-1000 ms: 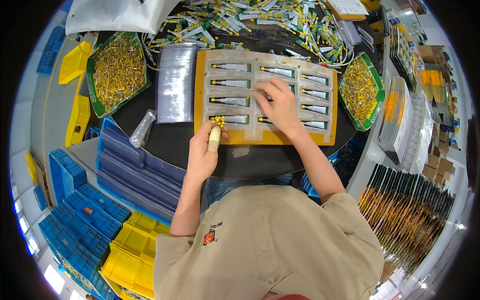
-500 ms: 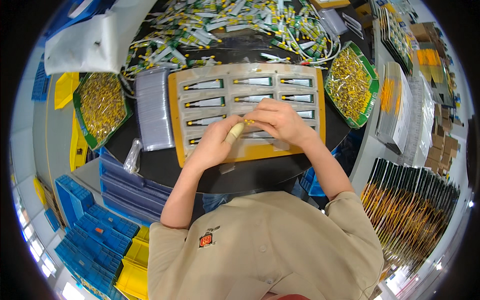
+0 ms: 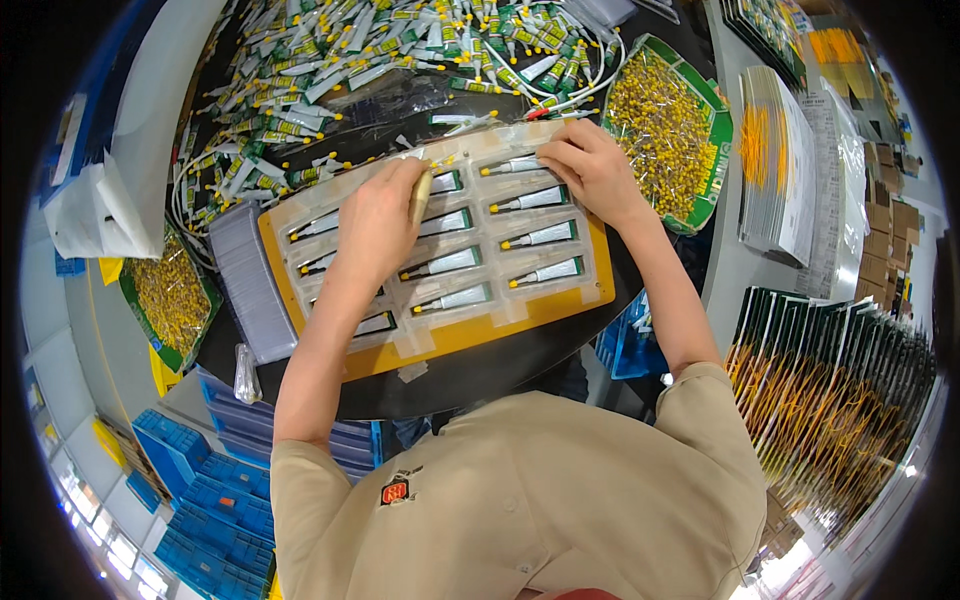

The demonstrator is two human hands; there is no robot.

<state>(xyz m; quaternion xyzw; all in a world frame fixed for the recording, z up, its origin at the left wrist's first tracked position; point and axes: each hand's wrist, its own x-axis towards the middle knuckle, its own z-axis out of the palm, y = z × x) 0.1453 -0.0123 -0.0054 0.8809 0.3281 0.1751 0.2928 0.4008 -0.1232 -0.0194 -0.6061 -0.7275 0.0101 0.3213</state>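
A yellow board with a clear moulded tray lies tilted on the black table. Its compartments hold small white-and-green tubes with yellow tips, among them a tube in the near right compartment. My left hand, a pale cover on one finger, reaches over the tray's far middle edge. Its fingers are drawn together near small yellow bits; what they hold is hidden. My right hand is at the far right compartment, fingertips pinched at the end of the tube there. Whether it grips that tube is unclear.
Loose tubes are heaped behind the tray. Green-edged boxes of small yellow-tipped pieces stand right and left. A stack of clear plastic sheets adjoins the tray's left side. Packed cards stand at right, blue crates at lower left.
My hands have parted from the tray's middle: the left went up and left, the right to the far right compartment. The view has turned, so the tray now looks tilted.
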